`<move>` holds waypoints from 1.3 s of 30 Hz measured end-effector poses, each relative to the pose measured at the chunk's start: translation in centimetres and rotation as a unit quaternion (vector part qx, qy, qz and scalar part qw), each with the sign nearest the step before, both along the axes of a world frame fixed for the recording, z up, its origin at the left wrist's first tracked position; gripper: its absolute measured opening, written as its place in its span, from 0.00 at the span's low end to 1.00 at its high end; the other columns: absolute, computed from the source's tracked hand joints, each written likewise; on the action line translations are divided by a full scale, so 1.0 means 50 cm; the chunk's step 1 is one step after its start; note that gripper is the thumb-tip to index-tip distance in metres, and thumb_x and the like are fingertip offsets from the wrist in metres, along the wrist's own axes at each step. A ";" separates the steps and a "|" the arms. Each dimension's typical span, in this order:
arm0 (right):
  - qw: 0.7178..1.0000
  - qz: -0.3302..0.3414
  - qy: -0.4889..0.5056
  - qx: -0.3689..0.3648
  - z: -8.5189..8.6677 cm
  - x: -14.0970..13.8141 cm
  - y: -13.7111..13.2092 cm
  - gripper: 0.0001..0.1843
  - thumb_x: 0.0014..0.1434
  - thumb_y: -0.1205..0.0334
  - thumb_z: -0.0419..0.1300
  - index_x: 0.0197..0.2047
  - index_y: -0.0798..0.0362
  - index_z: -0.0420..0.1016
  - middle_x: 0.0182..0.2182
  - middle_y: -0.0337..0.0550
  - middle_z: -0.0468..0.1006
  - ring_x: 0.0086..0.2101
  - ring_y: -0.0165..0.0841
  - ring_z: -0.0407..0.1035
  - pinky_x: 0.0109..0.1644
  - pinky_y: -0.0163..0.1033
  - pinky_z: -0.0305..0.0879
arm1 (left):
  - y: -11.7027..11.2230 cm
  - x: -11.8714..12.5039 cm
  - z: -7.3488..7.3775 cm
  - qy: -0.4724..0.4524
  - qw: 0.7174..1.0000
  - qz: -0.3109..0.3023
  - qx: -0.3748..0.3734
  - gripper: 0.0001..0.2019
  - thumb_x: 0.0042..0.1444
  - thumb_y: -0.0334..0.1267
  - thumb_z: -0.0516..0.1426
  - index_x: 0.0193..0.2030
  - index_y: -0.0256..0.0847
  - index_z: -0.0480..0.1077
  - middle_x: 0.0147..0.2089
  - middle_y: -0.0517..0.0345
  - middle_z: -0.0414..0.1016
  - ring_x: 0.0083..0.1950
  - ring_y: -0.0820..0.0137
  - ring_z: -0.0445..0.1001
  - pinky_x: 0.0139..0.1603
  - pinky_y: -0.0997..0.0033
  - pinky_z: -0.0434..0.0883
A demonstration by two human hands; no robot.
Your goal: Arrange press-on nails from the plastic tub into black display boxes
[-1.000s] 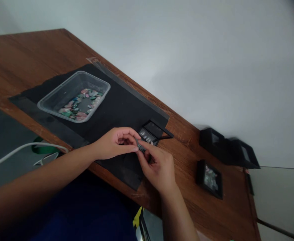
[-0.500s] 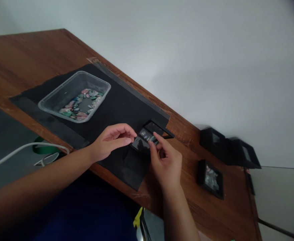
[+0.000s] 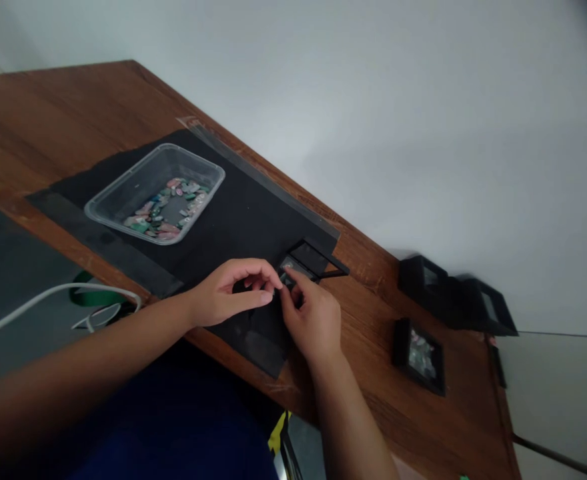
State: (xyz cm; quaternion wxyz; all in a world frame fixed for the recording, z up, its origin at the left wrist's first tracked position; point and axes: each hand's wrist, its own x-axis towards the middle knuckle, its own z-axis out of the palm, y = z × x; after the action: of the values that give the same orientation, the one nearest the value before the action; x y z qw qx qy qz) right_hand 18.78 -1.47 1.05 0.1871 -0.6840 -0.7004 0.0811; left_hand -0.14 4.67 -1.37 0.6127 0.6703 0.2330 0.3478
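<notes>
My left hand (image 3: 233,293) and my right hand (image 3: 309,319) meet fingertip to fingertip over a small open black box (image 3: 307,261) at the right edge of a black mat (image 3: 243,213). Both hands are closed in a pinch on something small and dark between them that I cannot name. The box lid stands open behind the fingers; most of the box tray is hidden by my hands. A clear plastic tub (image 3: 138,181) holding several pink and green stones sits on the mat to the left, apart from both hands.
The wooden table (image 3: 48,107) runs diagonally along a white wall. Three more black boxes lie to the right: one closed flat (image 3: 419,355), two further back (image 3: 453,293). A white cable and green loop (image 3: 91,299) hang off the near edge.
My right hand moved left off the box tray and my left fingers curled, so both hands now pinch together at the box's near corner. The view shifted slightly.
</notes>
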 end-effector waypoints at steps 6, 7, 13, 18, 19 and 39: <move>1.000 0.000 -0.015 -0.026 0.004 -0.004 0.000 0.18 0.64 0.59 0.61 0.57 0.47 0.78 0.30 0.38 0.83 0.27 0.33 0.75 0.30 0.36 0.59 | -0.002 -0.002 -0.003 -0.014 1.000 -0.015 -0.006 0.10 0.63 0.41 0.60 0.45 0.39 0.77 0.35 0.57 0.75 0.36 0.70 0.68 0.40 0.69 0.63; 1.000 0.000 -0.015 -0.026 0.004 -0.004 -0.001 0.18 0.64 0.59 0.61 0.57 0.47 0.78 0.30 0.37 0.83 0.27 0.33 0.75 0.29 0.36 0.59 | -0.003 -0.002 -0.003 -0.010 1.000 -0.016 -0.012 0.10 0.63 0.41 0.60 0.45 0.39 0.77 0.35 0.58 0.74 0.36 0.70 0.68 0.39 0.70 0.63; 1.000 -0.007 -0.009 -0.017 0.003 -0.001 -0.008 0.18 0.64 0.58 0.62 0.56 0.47 0.78 0.28 0.36 0.82 0.26 0.32 0.73 0.30 0.36 0.57 | -0.008 -0.003 -0.002 0.014 0.999 0.025 -0.028 0.10 0.62 0.42 0.60 0.43 0.38 0.77 0.32 0.59 0.72 0.33 0.72 0.68 0.35 0.72 0.63; 0.999 -0.017 0.006 -0.026 0.008 0.002 -0.011 0.15 0.64 0.58 0.62 0.54 0.44 0.79 0.27 0.34 0.81 0.25 0.30 0.72 0.30 0.35 0.56 | -0.015 0.005 0.004 0.099 0.988 0.118 0.021 0.10 0.62 0.42 0.58 0.36 0.38 0.76 0.25 0.64 0.67 0.24 0.75 0.62 0.26 0.74 0.59; 0.999 -0.018 0.007 -0.025 0.009 0.002 -0.012 0.15 0.64 0.58 0.62 0.53 0.44 0.80 0.27 0.34 0.81 0.25 0.30 0.72 0.31 0.35 0.56 | -0.017 0.008 0.005 0.138 0.979 0.141 0.045 0.09 0.62 0.41 0.58 0.36 0.39 0.76 0.24 0.64 0.67 0.23 0.76 0.61 0.25 0.74 0.58; 1.000 0.003 0.028 -0.015 0.016 0.008 -0.021 0.13 0.65 0.58 0.62 0.51 0.44 0.81 0.27 0.34 0.80 0.26 0.30 0.71 0.32 0.35 0.57 | -0.017 0.042 -0.004 0.335 0.892 0.177 0.247 0.11 0.64 0.41 0.59 0.48 0.47 0.81 0.38 0.60 0.80 0.43 0.65 0.78 0.42 0.67 0.71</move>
State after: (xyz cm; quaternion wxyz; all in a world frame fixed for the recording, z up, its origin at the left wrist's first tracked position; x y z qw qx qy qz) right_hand 19.20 -2.51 1.87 0.1961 -0.6824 -0.6954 0.1107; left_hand 1.94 3.84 -1.55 0.2415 0.8243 0.4462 0.2513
